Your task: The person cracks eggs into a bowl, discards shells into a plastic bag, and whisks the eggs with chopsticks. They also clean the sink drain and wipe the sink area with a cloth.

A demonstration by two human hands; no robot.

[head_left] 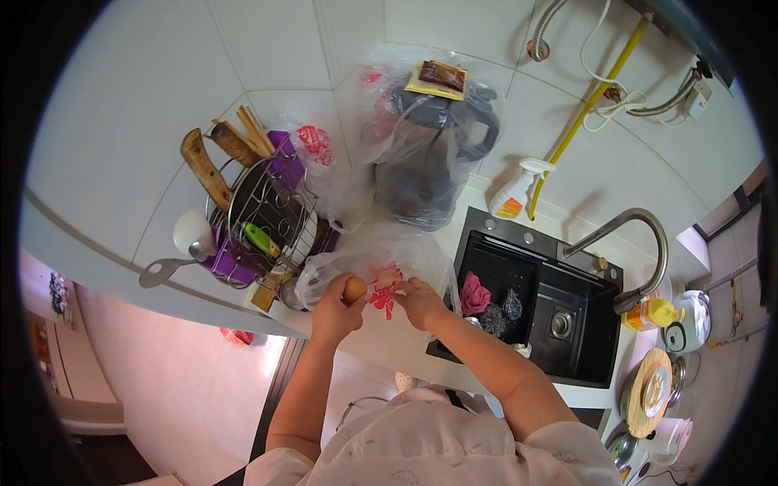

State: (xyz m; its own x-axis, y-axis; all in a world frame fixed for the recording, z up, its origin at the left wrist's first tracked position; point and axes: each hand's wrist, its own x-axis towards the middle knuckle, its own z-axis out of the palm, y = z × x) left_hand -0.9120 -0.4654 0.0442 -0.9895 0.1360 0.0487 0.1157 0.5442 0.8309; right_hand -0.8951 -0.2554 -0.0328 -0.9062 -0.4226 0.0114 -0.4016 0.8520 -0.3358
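Note:
My left hand point(334, 308) is closed around a brown egg point(355, 287) that shows at the top between thumb and fingers. A second rounded brown piece, perhaps another egg, peeks out below the thumb. My right hand point(420, 304) is beside it, its fingers gripping a thin clear plastic bag point(421, 255) with red print. Something pale brown and rounded shows through the bag near the red print, just left of my right fingertips. The bag lies crumpled on the white counter between the utensil rack and the sink.
Left stands a wire utensil rack point(267, 194) holding wooden-handled knives, chopsticks and ladles. Behind is a dark jug point(421, 162) wrapped in plastic. A black sink point(579, 308) with a curved faucet point(660, 243), a pink cloth point(475, 293) and scourers is right. A spray bottle point(519, 188) stands behind it.

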